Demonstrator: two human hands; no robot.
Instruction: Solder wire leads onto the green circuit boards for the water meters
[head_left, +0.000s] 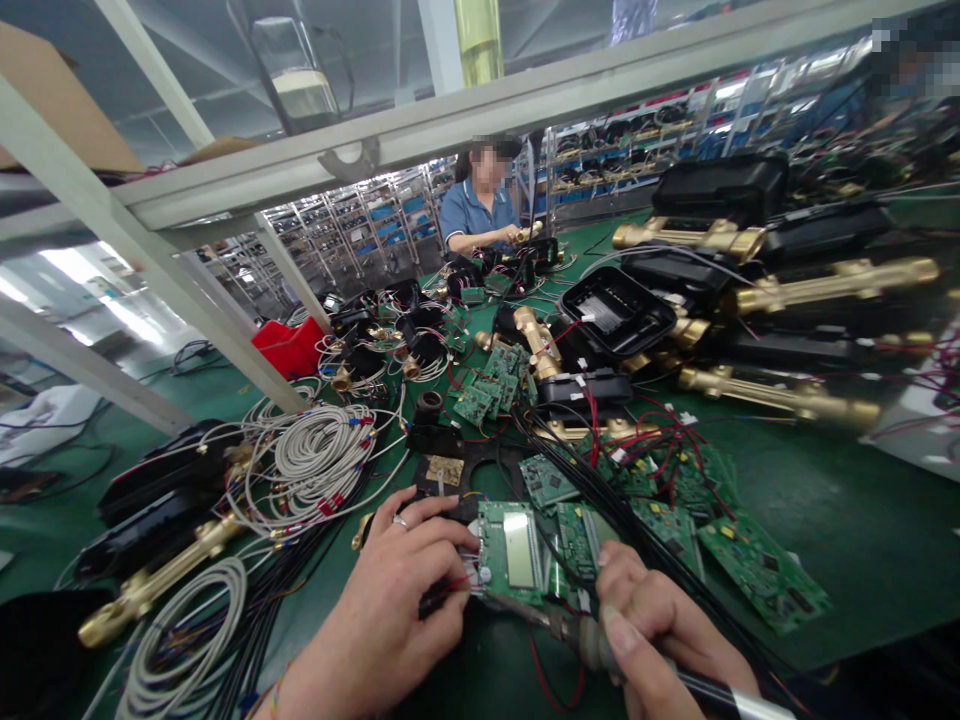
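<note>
My right hand (660, 630) grips a soldering iron (592, 640), its metal tip pointing left toward the lower left edge of a green circuit board (491, 550). The board carries a pale display (518, 550) and lies in front of a black stand (487, 465). My left hand (412, 575) is at the board's left edge, thumb and fingers pinched around thin red wires (454, 588). The exact contact at the iron's tip is too small to make out. Another green board (576, 535) lies just right of the display board, partly behind my right hand.
Loose circuit boards (761, 570) and black cables (600, 480) lie to the right. Brass pipe fittings (780, 395) with black housings (619, 312) crowd the back right. Coiled grey cables (322, 445) sit at left. A shelf frame (450, 125) crosses overhead. A co-worker (480, 210) sits opposite.
</note>
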